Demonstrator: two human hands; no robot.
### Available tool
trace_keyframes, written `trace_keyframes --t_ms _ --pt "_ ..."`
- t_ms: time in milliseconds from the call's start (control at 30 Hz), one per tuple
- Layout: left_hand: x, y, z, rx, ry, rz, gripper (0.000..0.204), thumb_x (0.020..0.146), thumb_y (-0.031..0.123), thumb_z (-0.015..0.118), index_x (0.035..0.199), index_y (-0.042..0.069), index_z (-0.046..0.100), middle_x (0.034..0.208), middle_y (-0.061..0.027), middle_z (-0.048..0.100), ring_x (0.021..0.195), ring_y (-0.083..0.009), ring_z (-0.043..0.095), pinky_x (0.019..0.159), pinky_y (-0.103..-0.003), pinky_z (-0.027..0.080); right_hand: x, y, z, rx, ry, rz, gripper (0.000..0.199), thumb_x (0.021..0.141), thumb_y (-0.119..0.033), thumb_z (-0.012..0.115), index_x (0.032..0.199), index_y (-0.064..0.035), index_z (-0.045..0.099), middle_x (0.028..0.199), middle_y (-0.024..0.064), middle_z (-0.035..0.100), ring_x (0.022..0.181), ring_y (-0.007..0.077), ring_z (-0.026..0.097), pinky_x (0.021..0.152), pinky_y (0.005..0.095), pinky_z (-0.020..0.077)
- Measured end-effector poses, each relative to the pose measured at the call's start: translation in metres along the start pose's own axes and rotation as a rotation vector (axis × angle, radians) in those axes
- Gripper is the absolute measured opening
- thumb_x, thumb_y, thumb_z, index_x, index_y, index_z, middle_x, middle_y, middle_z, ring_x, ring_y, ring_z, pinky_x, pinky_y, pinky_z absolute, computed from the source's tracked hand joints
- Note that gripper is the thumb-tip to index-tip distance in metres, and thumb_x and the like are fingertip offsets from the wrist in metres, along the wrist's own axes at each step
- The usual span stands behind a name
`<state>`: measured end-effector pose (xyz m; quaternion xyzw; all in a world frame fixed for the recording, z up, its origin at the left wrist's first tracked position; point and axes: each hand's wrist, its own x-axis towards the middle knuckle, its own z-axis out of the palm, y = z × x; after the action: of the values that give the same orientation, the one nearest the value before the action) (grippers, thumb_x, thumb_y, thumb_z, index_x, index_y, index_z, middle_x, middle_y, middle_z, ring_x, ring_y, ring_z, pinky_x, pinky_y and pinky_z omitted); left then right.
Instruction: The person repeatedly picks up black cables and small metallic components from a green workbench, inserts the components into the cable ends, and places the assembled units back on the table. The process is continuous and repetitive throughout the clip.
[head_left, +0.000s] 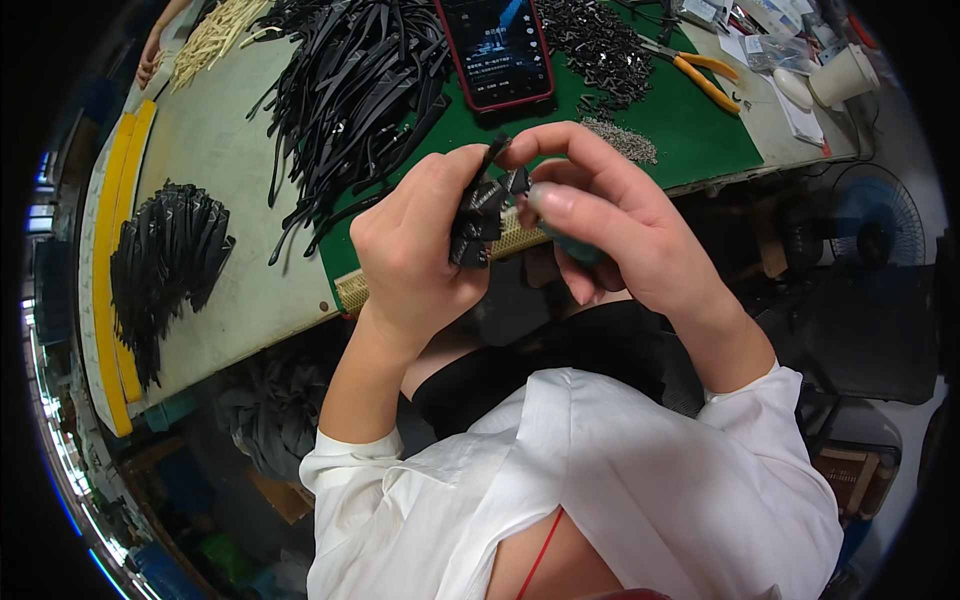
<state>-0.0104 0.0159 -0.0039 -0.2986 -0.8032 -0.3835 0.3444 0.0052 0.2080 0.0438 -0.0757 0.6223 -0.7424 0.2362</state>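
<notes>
In front of my chest, my left hand [425, 225] is closed round a small bunch of black eyeglass temples [478, 220], their ends showing at the thumb side. Close against them, my right hand [625, 220] has its thumb and index finger at a small black piece [516, 181] by the temples' ends. A dark teal object [582, 243] lies in the curl of the right hand's lower fingers; its kind is mostly hidden. Beyond both hands, a large heap of black temples [350, 90] spreads over the green mat [690, 140].
A phone [497, 55] stands behind my hands. Small black parts [600, 50] and tiny silver pieces [622, 142] lie to its right, near yellow-handled pliers [705, 80] and a white cup [842, 77]. More temples [170, 260] sit left, beside a yellow strip [122, 270]. Another person's hand [150, 58] shows far left.
</notes>
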Motion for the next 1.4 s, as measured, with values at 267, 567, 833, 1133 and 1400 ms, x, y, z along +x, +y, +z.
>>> trace_keyframes --t_ms 267,567,833,1133,1400 --pt "-0.005 -0.002 -0.007 0.066 -0.117 -0.007 0.043 0.063 -0.004 0.068 0.106 -0.002 0.065 0.087 -0.0159 0.068 0.071 -0.0297 0.069 0.062 -0.033 0.053 0.013 0.039 0.002 -0.633 0.238 -0.528 0.036 0.094 -0.012 0.062 0.123 -0.0007 0.044 0.074 0.0109 0.063 0.053 0.0244 0.062 0.049 0.0336 0.0471" --pt "-0.020 -0.014 -0.026 0.414 -0.084 -0.262 0.038 0.070 -0.002 0.071 0.107 0.006 0.065 0.087 -0.0140 0.069 0.076 -0.0336 0.068 0.066 -0.037 0.053 0.002 0.052 0.004 -1.197 0.237 -0.472 0.063 0.082 -0.024 0.076 0.131 -0.0004 0.044 0.089 0.0185 0.067 0.066 0.0350 0.067 0.057 0.0403 0.0534" --pt "0.005 -0.030 -0.045 0.646 -0.556 -0.204 0.021 0.066 0.000 0.071 0.086 0.004 0.064 0.082 -0.0112 0.066 0.076 -0.0343 0.067 0.066 -0.042 0.054 -0.009 0.049 -0.032 -1.101 0.288 -0.361 0.051 0.084 -0.015 0.074 0.127 -0.0060 0.049 0.081 0.0169 0.067 0.069 0.0360 0.068 0.060 0.0398 0.0518" --pt "-0.005 -0.075 -0.069 0.399 -0.652 -0.416 0.024 0.077 0.009 0.076 0.093 -0.004 0.063 0.090 -0.0160 0.057 0.082 -0.0388 0.059 0.071 -0.043 0.046 -0.008 0.035 -0.075 -1.187 0.326 -0.240 0.039 0.085 -0.014 0.065 0.120 -0.0047 0.051 0.092 0.0193 0.067 0.085 0.0390 0.067 0.074 0.0446 0.0514" --pt "0.007 -0.047 -0.065 0.054 -0.495 -0.533 0.020 0.080 0.003 0.076 0.094 -0.003 0.063 0.076 -0.0141 0.062 0.069 -0.0209 0.062 0.063 -0.033 0.046 -0.002 0.025 -0.093 -1.434 0.125 -0.201 0.027 0.086 -0.011 0.055 0.113 -0.0068 0.056 0.100 0.0190 0.061 0.086 0.0387 0.064 0.079 0.0464 0.0516"
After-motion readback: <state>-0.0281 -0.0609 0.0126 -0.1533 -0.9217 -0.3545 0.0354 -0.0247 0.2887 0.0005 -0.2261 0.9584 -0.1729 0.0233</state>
